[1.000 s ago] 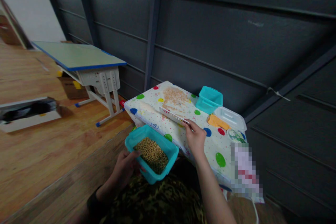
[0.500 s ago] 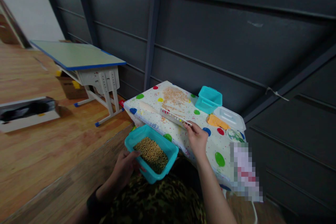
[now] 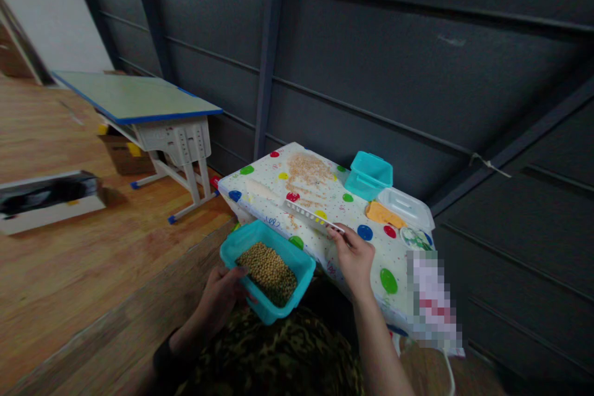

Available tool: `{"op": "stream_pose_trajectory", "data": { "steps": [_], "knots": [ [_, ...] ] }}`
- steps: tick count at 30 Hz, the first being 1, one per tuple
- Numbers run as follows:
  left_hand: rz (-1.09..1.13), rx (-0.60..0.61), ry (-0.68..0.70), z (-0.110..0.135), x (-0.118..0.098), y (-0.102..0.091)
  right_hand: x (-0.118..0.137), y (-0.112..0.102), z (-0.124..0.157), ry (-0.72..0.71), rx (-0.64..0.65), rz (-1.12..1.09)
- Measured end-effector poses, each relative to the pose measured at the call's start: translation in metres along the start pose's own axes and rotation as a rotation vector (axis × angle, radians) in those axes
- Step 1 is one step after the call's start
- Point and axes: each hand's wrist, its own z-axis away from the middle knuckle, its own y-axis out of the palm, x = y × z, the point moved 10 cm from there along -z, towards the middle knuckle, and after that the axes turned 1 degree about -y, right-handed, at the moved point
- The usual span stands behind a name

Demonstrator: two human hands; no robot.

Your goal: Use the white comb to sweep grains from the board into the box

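My left hand (image 3: 224, 289) grips the near left rim of a turquoise plastic box (image 3: 299, 263), thumb over the edge. Yellowish soybeans (image 3: 266, 266), with darker green ones at the near end, lie in the box, which is held at the table's front edge. My right hand (image 3: 355, 258) is closed on the right end of a thin white slotted strip (image 3: 309, 213). The strip points left across the table, and whether it touches the cloth I cannot tell. Beyond its far end, small tan grains (image 3: 309, 168) are spread on the balloon-patterned tablecloth (image 3: 338, 213).
Along the back right stand another turquoise box (image 3: 370, 176), a clear plastic lid (image 3: 408, 209), an orange cloth (image 3: 384, 215) and a small round item (image 3: 416, 239). A dark panelled wall (image 3: 352, 105) rises behind. Left is a school desk (image 3: 143, 99).
My right hand has shifted slightly right and towards me, bringing the white strip with it. The turquoise box in my left hand has stayed put.
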Motion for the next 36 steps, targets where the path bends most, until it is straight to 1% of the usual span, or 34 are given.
{"op": "stream_pose_trajectory", "data": {
  "steps": [2, 5, 7, 10, 14, 18, 20, 23, 25, 30, 36],
  "knots": [
    [-0.011, 0.004, -0.016, 0.003, -0.003, 0.003, 0.011, -0.004, 0.005, -0.061, -0.022, 0.026],
    [-0.018, -0.032, -0.015, 0.008, -0.008, 0.006, 0.029, -0.018, 0.017, -0.157, -0.117, 0.116],
    [-0.004, -0.048, -0.015, 0.010, -0.009, 0.010, 0.041, -0.026, 0.029, -0.216, -0.156, 0.193],
    [-0.009, -0.024, -0.026, 0.013, -0.009, 0.016, 0.061, -0.036, 0.047, -0.310, -0.180, 0.296],
    [-0.025, 0.012, -0.011, 0.014, -0.011, 0.018, 0.089, -0.047, 0.070, -0.435, -0.199, 0.416],
    [-0.019, 0.031, 0.003, 0.015, -0.014, 0.018, 0.105, -0.056, 0.085, -0.482, -0.205, 0.472],
    [-0.019, 0.022, 0.001, 0.016, -0.014, 0.018, 0.107, -0.060, 0.088, -0.460, -0.194, 0.465],
    [-0.026, 0.022, -0.010, 0.016, -0.014, 0.019, 0.101, -0.064, 0.088, -0.376, -0.194, 0.426],
    [-0.031, 0.017, -0.016, 0.015, -0.013, 0.018, 0.097, -0.064, 0.085, -0.346, -0.204, 0.405],
    [-0.037, 0.012, -0.021, 0.013, -0.010, 0.016, 0.099, -0.053, 0.078, -0.381, -0.214, 0.401],
    [-0.043, -0.006, -0.028, 0.013, -0.011, 0.015, 0.097, -0.053, 0.076, -0.367, -0.237, 0.368]
  ]
}}
